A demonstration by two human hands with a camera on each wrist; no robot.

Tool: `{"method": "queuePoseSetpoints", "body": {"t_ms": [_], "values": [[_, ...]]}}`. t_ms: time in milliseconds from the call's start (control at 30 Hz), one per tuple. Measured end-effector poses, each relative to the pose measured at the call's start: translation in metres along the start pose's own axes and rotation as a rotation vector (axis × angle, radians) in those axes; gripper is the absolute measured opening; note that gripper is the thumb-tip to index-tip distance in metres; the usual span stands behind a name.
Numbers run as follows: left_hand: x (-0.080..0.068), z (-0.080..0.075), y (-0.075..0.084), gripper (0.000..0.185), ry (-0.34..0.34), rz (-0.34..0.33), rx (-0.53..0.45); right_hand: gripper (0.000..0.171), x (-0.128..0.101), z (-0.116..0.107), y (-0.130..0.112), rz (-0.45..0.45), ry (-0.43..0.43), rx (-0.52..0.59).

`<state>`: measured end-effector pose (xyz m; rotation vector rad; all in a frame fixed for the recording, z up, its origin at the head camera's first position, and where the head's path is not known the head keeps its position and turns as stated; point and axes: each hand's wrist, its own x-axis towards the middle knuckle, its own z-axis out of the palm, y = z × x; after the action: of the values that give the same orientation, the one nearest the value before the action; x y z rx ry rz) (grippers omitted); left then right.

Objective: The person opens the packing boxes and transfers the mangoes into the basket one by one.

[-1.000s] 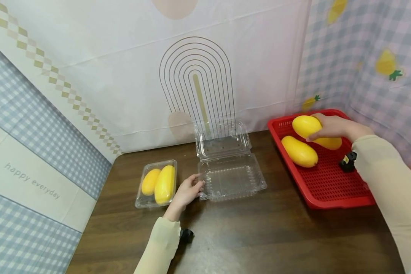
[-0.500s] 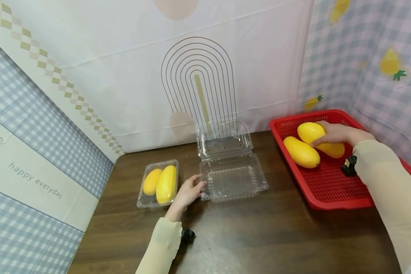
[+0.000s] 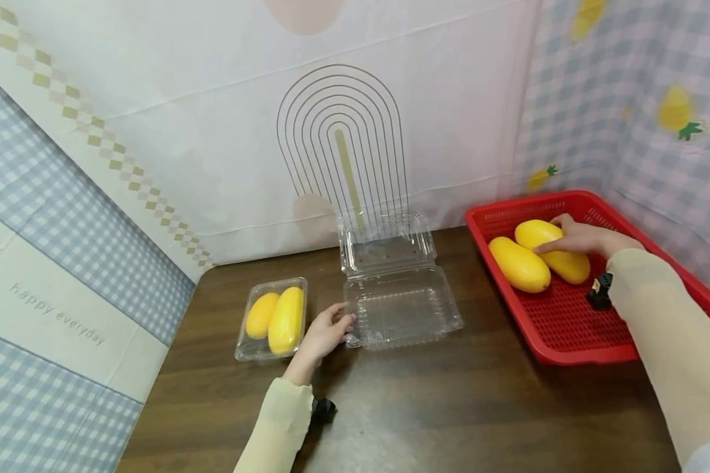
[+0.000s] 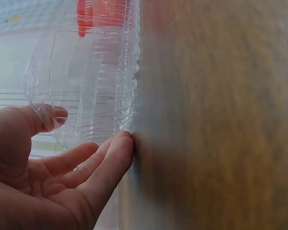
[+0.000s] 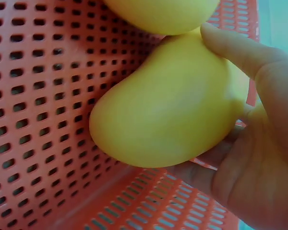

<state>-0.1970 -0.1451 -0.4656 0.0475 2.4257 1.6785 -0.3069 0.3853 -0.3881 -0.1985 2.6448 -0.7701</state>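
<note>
My right hand [image 3: 576,236] is in the red basket with its thumb and fingers around a yellow mango [image 5: 168,105]. A second mango [image 3: 519,264] lies right beside it, toward the basket's left wall. On the table, a clear plastic clamshell box [image 3: 399,305] stands with its lid raised at the back and nothing in its tray. My left hand [image 3: 325,332] holds the box's left edge. In the left wrist view, the thumb reaches over the plastic wall while the fingertips [image 4: 125,136] meet the lower rim.
Left of my left hand, another clear box [image 3: 245,348] contains two yellow mangoes [image 3: 285,320]. The red basket [image 3: 553,358] takes up the right side of the dark wooden table [image 3: 426,407]. Printed cloth hangs behind the table and along both sides.
My right hand has lowered the mango toward the basket's floor, next to the other mango. My left hand stays at the clamshell box's edge.
</note>
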Motion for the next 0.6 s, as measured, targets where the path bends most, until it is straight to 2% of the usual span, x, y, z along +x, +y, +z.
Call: {"method": "queuePoseSetpoints", "body": {"t_ms": [167, 400, 600], "values": [[-0.001, -0.001, 0.001, 0.047, -0.004, 0.001, 0.008, 0.097, 0.003, 0.002, 0.006, -0.002, 0.017, -0.029], [-0.003, -0.001, 0.001, 0.047, -0.003, -0.003, 0.015, 0.092, 0.006, -0.003, 0.012, -0.042, 0.096, -0.107], [-0.003, -0.001, 0.003, 0.049, 0.000, 0.003, 0.006, 0.089, 0.003, -0.006, 0.016, -0.051, 0.103, -0.128]]}}
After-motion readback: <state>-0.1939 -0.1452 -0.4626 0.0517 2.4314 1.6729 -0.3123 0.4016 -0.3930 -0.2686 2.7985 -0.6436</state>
